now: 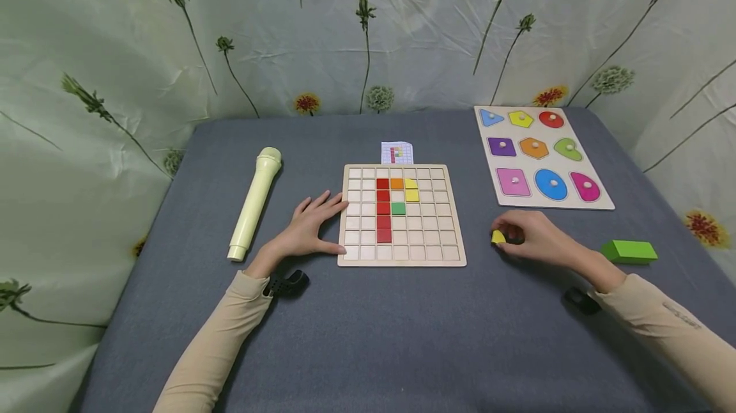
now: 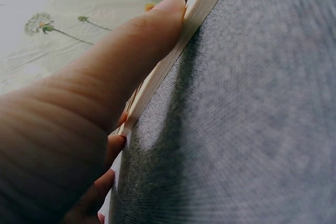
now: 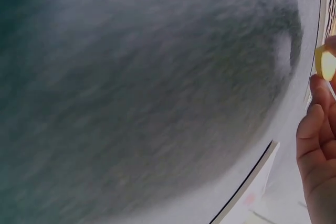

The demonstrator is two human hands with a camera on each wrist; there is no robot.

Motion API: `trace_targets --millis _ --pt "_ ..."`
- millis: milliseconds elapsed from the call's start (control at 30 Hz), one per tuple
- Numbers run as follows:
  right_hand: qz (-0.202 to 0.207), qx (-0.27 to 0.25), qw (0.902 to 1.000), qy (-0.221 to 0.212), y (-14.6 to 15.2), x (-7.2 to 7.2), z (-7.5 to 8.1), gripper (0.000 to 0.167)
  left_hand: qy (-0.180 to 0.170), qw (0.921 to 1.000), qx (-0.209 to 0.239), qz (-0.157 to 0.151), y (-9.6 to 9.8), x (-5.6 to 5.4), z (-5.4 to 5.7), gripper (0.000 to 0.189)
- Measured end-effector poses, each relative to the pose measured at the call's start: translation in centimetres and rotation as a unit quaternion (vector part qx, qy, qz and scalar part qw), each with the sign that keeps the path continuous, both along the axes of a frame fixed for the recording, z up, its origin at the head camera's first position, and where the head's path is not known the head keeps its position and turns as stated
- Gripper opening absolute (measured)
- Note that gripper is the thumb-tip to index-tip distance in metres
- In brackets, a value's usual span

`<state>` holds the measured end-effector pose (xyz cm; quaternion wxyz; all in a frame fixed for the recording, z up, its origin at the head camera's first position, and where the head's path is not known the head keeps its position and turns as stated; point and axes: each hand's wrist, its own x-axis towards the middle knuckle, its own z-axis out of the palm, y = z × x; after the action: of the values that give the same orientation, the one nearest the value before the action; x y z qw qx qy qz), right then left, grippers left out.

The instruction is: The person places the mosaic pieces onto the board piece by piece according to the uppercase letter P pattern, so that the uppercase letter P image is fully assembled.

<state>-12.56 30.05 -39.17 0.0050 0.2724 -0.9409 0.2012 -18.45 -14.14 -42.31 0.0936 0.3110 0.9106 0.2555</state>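
A wooden grid board (image 1: 428, 240) lies on the table, carrying a column of red squares (image 1: 383, 208), an orange square (image 1: 397, 183), a green square (image 1: 398, 208) and two yellow pieces (image 1: 411, 195). At the board's left edge my left hand (image 1: 310, 226) rests with fingers spread; its thumb (image 2: 142, 35) and fingertips touch the rim. To the right of the board, my right hand (image 1: 535, 237) pinches a small yellow piece (image 1: 498, 237) with a curved edge between thumb and fingers, close over the table. Part of that piece is hidden by the fingers.
A small printed pattern card (image 1: 397, 153) lies at the board's far edge. Left of my left hand is a pale yellow microphone-shaped tube (image 1: 255, 202). A shape puzzle board (image 1: 540, 170) lies at the back right, and a green block (image 1: 628, 251) sits beside my right wrist.
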Motion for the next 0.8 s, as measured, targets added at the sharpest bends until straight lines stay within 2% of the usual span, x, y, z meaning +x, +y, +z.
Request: trace_targets --millis 300,500,800 --pt "-0.008 -0.057 0.9983 -0.001 -3.0 -1.8 -0.3 0.026 -0.001 1.0000 -0.003 0.002 0.0 -0.1 -0.2 0.095" --pt "-0.012 -0.074 0.9971 -0.015 -5.2 -2.7 -0.2 0.024 -0.002 1.0000 -0.001 0.003 -0.1 0.1 -0.1 0.094" --pt "-0.011 -0.103 0.9946 -0.006 -7.7 -4.2 -0.5 0.024 0.002 1.0000 -0.003 0.003 -0.1 0.0 -0.2 0.094"
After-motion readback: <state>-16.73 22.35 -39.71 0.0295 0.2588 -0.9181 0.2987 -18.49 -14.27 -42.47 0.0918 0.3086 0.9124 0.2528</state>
